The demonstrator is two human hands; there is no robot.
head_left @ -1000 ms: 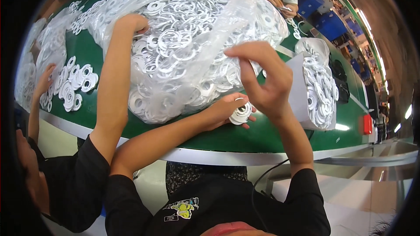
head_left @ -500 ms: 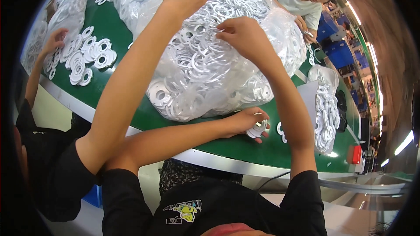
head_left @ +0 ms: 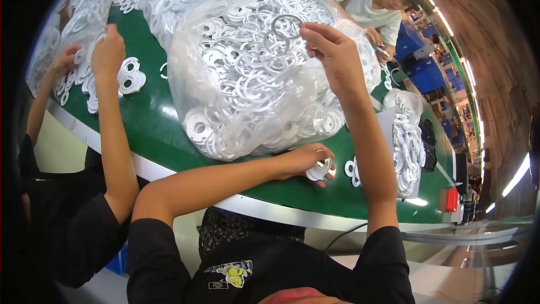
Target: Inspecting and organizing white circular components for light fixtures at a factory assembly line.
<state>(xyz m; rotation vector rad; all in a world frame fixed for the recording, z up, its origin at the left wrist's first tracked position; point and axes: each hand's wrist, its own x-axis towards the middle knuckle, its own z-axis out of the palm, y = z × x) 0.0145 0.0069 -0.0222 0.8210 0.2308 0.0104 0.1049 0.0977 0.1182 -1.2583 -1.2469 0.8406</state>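
Observation:
My left hand [head_left: 299,161] is closed around a small white flanged ring part [head_left: 316,173], held low above the table in front of a big clear plastic bag [head_left: 188,81]. Whether that is one part or a stack I cannot tell. Over the bag's right side, my right hand [head_left: 336,53] pinches a thin white ring [head_left: 288,16] between thumb and fingers. A second thin ring overlaps it and seems to hang with it. Inside the open bag lie masses of loose white rings [head_left: 253,67] and flat discs.
At left, a neighbour's hands [head_left: 108,50] are over a pile of white discs [head_left: 132,76]. Across the green table [head_left: 152,118] another person [head_left: 365,0] handles a small part. On the right stand a container of white rings [head_left: 409,157] and a red box [head_left: 452,200].
My right hand has risen from the bag's contents and turned, now with thin rings in its fingers. The neighbour's arm has swung from above the bag back to the left pile.

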